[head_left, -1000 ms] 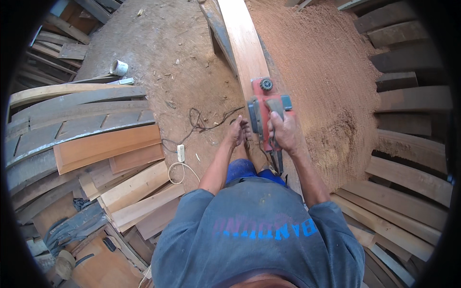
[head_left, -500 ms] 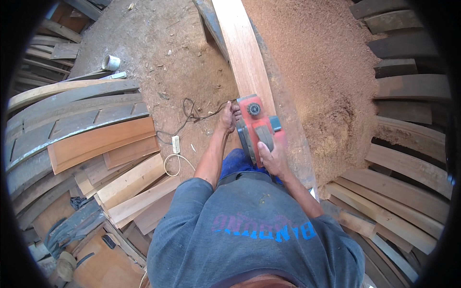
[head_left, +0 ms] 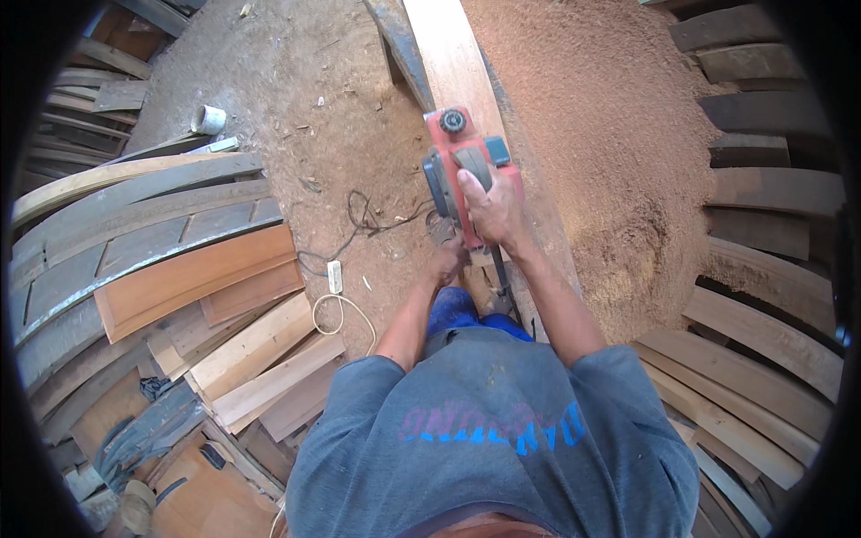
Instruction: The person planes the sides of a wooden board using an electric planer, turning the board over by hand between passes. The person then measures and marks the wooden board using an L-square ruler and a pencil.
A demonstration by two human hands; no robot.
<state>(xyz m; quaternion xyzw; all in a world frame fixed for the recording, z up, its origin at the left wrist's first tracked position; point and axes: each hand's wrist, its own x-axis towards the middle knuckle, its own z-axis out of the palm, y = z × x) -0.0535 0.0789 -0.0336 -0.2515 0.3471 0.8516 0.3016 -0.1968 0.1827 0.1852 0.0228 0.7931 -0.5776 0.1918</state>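
While the right hand grips the red planer, surfacing the board ahead appears underway; continuing calls for level pressure. Left hand, just leftward: closure indeterminable.

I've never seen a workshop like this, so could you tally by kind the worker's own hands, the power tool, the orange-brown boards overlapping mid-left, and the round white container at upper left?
Left hand and right hand: 2
Red electric planer: 1
Orange-brown boards: 2
Round white container: 1
Total: 6
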